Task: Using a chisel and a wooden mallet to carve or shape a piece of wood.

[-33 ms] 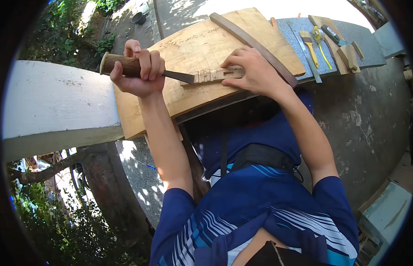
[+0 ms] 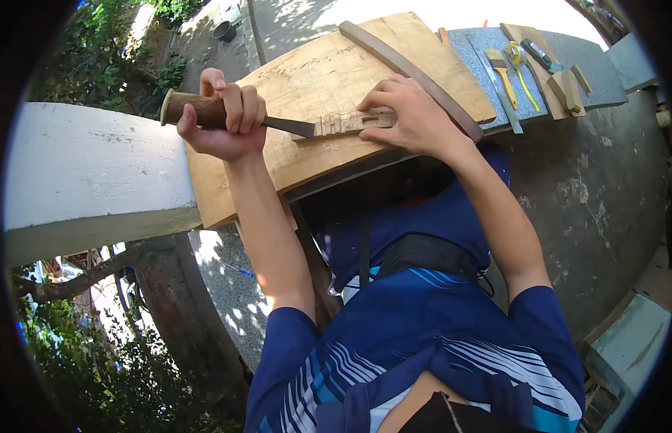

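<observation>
My left hand (image 2: 231, 119) is wrapped round the thick wooden handle of a chisel (image 2: 287, 126), its index finger lifted off. The flat dark blade points right, and its edge meets the left part of a carved wooden strip (image 2: 337, 124). This narrow strip has notches and recesses cut along its top and lies on a broad wooden board (image 2: 307, 79). At the strip's right end my right hand (image 2: 402, 115) grips it, thumb on the near side and fingers on the far side.
A long dark wooden bar (image 2: 415, 72) lies slantwise across the board, beyond my right hand. On the grey surface at right are a steel ruler (image 2: 503, 97), a paintbrush (image 2: 500, 68), a tape measure (image 2: 517, 55) and wood blocks (image 2: 565, 92). A white ledge (image 2: 98, 166) adjoins the board's left.
My left hand and the chisel have shifted very slightly left. My right hand keeps its grip on the strip, almost unmoved.
</observation>
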